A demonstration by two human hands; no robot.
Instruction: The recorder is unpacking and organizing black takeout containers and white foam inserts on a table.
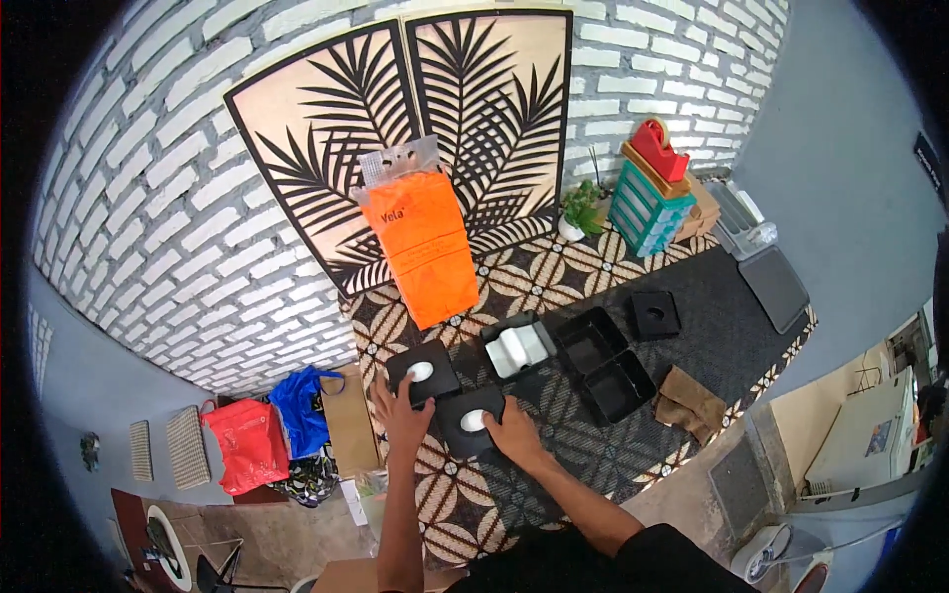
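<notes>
Two dark square pieces lie side by side on the table, each with a smooth white oval in its middle. My left hand rests at the lower left of the upper square piece, fingers spread, a fingertip near its white oval. At the right edge of the lower square piece, my right hand grips with the thumb on top, close to the other white oval. Just beyond stands a black box with a white, rounded object inside.
Right of the hands are an open two-part black box, a black square with a round hole and a brown cloth. An orange bag leans at the back, near a potted plant and green drawers topped by a red tape dispenser.
</notes>
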